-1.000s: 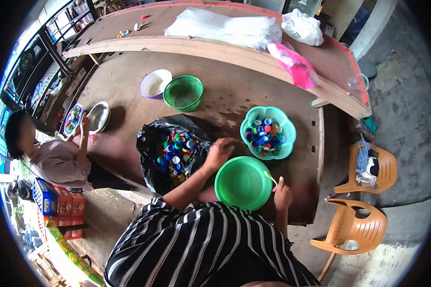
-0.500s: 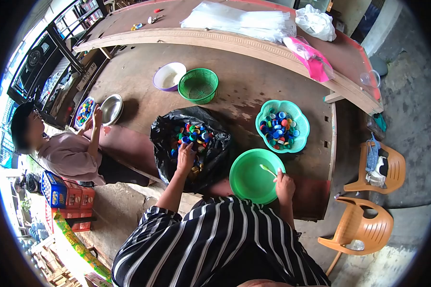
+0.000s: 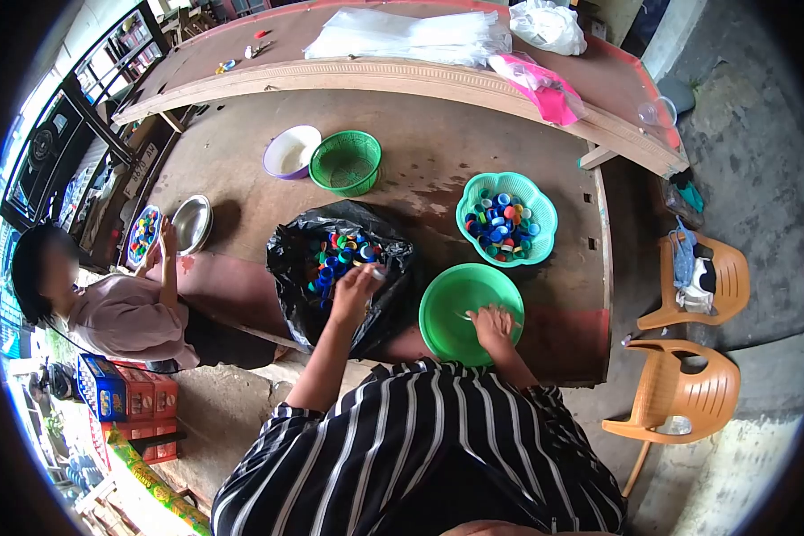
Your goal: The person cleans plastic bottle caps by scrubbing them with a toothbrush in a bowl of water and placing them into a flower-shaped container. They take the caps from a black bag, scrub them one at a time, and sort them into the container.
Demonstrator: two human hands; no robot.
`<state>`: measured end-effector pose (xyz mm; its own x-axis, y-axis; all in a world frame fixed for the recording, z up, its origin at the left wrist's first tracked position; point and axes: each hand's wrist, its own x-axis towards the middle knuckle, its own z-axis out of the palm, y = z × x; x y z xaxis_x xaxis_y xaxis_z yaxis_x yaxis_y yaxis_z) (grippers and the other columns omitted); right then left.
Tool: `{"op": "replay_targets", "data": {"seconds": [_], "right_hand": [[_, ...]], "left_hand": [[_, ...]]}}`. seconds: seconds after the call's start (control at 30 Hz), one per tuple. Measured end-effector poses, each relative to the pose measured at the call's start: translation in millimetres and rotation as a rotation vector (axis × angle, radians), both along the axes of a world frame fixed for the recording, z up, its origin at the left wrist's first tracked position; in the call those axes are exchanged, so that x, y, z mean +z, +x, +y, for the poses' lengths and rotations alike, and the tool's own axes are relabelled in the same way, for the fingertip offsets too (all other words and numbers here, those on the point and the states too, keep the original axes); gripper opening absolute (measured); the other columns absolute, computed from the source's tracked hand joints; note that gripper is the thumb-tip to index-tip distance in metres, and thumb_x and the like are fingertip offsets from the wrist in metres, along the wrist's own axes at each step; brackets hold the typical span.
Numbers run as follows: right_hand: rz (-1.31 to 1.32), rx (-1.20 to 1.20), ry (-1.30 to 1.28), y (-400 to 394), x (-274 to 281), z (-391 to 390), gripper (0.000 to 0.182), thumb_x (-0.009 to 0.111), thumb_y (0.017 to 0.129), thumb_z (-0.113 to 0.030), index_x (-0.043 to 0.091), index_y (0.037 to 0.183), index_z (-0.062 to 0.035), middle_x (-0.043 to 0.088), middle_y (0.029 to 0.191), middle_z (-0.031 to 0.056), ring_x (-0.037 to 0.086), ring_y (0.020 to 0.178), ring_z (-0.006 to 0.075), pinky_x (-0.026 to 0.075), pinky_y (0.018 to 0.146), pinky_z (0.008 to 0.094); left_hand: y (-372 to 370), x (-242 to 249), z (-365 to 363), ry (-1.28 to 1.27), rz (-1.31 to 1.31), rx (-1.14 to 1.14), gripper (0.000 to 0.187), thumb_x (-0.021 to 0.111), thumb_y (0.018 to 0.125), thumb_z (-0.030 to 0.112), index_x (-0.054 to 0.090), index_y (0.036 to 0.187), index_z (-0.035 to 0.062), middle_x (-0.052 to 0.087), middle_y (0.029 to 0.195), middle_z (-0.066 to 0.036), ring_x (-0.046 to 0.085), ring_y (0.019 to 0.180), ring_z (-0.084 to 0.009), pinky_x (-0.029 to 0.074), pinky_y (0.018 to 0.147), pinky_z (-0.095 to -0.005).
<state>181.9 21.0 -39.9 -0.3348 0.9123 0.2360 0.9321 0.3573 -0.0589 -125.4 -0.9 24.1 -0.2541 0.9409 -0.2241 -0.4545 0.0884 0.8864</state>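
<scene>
Over the black plastic bag (image 3: 288, 299), my left hand (image 3: 353, 293) is closed on a whitish bottle cap (image 3: 378, 272), blurred by motion. Loose bottle caps (image 3: 329, 263) of several colours, many of them blue, fill the bag's opening. My right hand (image 3: 494, 325) is inside the green basin (image 3: 429, 308), its fingers around what looks like a toothbrush (image 3: 464, 315). Only a thin pale piece of the brush shows beyond the fingers. Behind the basin, a scalloped turquoise basket (image 3: 545, 204) holds more caps.
A green mesh basket (image 3: 373, 161) and a white-purple bowl (image 3: 281, 147) stand farther back. At left a person (image 3: 121, 308) sits by a metal bowl (image 3: 204, 214) and a cap-filled container (image 3: 134, 241). A wooden ledge (image 3: 402, 73) crosses behind; orange chairs (image 3: 697, 393) stand right.
My left hand has lifted a little from the caps with a whitish cap in it. My right hand has moved from the basin's right rim inward, and the brush now points lower.
</scene>
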Motion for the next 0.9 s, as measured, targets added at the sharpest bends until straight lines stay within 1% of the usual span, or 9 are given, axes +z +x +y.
{"op": "replay_targets", "data": {"seconds": [0.1, 0.17, 0.33, 0.43, 0.57, 0.67, 0.73, 0.8, 0.9], "right_hand": [[-0.002, -0.055, -0.285, -6, 31, 2, 0.044, 0.046, 0.093, -0.040, 0.066, 0.075, -0.0055, 0.064, 0.073, 0.0136, 0.062, 0.067, 0.0342, 0.048, 0.068, 0.0472], [0.232, -0.163, -0.416, -2, 52, 0, 0.048, 0.040, 0.096, -0.039, 0.063, 0.069, -0.0066, 0.063, 0.066, 0.0109, 0.061, 0.062, 0.0331, 0.048, 0.064, 0.0449], [0.604, -0.054, -0.314, -1, 79, -22, 0.050, 0.034, 0.099, -0.036, 0.060, 0.066, -0.0099, 0.061, 0.058, 0.0060, 0.060, 0.054, 0.0308, 0.047, 0.054, 0.0431], [0.326, -0.122, -0.347, 1, 80, -25, 0.052, 0.035, 0.098, -0.037, 0.063, 0.068, -0.0061, 0.063, 0.062, 0.0103, 0.062, 0.058, 0.0337, 0.049, 0.058, 0.0445], [0.353, -0.334, -0.214, 21, 45, -13, 0.055, 0.041, 0.094, -0.040, 0.062, 0.060, -0.0027, 0.063, 0.064, 0.0209, 0.063, 0.061, 0.0372, 0.050, 0.059, 0.0472], [0.370, -0.180, -0.312, 7, 71, -24, 0.056, 0.041, 0.094, -0.040, 0.062, 0.059, -0.0022, 0.062, 0.062, 0.0217, 0.062, 0.060, 0.0389, 0.050, 0.059, 0.0484], [0.367, -0.244, -0.314, 14, 50, -20, 0.055, 0.042, 0.094, -0.040, 0.061, 0.058, -0.0023, 0.061, 0.060, 0.0215, 0.061, 0.057, 0.0391, 0.050, 0.058, 0.0481], [0.168, -0.326, -0.131, 20, 47, -15, 0.054, 0.045, 0.093, -0.038, 0.059, 0.055, -0.0037, 0.059, 0.056, 0.0197, 0.061, 0.052, 0.0373, 0.050, 0.054, 0.0458], [0.239, -0.235, -0.135, 11, 64, -27, 0.051, 0.045, 0.094, -0.036, 0.060, 0.057, -0.0042, 0.059, 0.056, 0.0188, 0.059, 0.052, 0.0377, 0.049, 0.053, 0.0471]], "left_hand": [[29, -11, -3, 0.038, -0.275, -0.184, 0.027, 0.048, 0.096, 0.018, 0.056, 0.111, -0.0026, 0.062, 0.107, -0.011, 0.059, 0.100, -0.0199, 0.047, 0.093, -0.0352], [50, -15, -5, -0.002, -0.377, -0.238, 0.027, 0.046, 0.097, 0.015, 0.054, 0.113, -0.0039, 0.061, 0.111, -0.013, 0.059, 0.103, -0.0226, 0.047, 0.095, -0.0361], [93, -20, -6, -0.105, -0.447, -0.393, 0.031, 0.044, 0.098, 0.017, 0.052, 0.117, -0.0056, 0.060, 0.110, -0.013, 0.060, 0.101, -0.0199, 0.048, 0.093, -0.0300], [110, -13, -4, -0.127, -0.461, -0.473, 0.032, 0.043, 0.098, 0.017, 0.051, 0.118, -0.0067, 0.058, 0.112, -0.013, 0.058, 0.103, -0.0202, 0.048, 0.093, -0.0302], [119, -2, -2, -0.124, -0.405, -0.485, 0.032, 0.042, 0.099, 0.018, 0.050, 0.118, -0.0071, 0.056, 0.115, -0.014, 0.056, 0.107, -0.0205, 0.047, 0.094, -0.0307], [118, 3, -4, -0.133, -0.389, -0.495, 0.032, 0.042, 0.099, 0.018, 0.051, 0.118, -0.0056, 0.056, 0.115, -0.014, 0.056, 0.106, -0.0200, 0.047, 0.093, -0.0302], [116, 1, -2, -0.115, -0.403, -0.525, 0.032, 0.041, 0.099, 0.019, 0.052, 0.118, -0.0049, 0.057, 0.115, -0.014, 0.057, 0.105, -0.0197, 0.048, 0.093, -0.0298], [117, -5, -1, -0.125, -0.409, -0.544, 0.031, 0.042, 0.099, 0.019, 0.052, 0.116, -0.0047, 0.057, 0.115, -0.014, 0.057, 0.104, -0.0197, 0.048, 0.092, -0.0296], [120, -3, -4, -0.165, -0.407, -0.522, 0.031, 0.042, 0.099, 0.019, 0.052, 0.116, -0.0046, 0.057, 0.114, -0.014, 0.057, 0.103, -0.0197, 0.048, 0.092, -0.0290]]}}
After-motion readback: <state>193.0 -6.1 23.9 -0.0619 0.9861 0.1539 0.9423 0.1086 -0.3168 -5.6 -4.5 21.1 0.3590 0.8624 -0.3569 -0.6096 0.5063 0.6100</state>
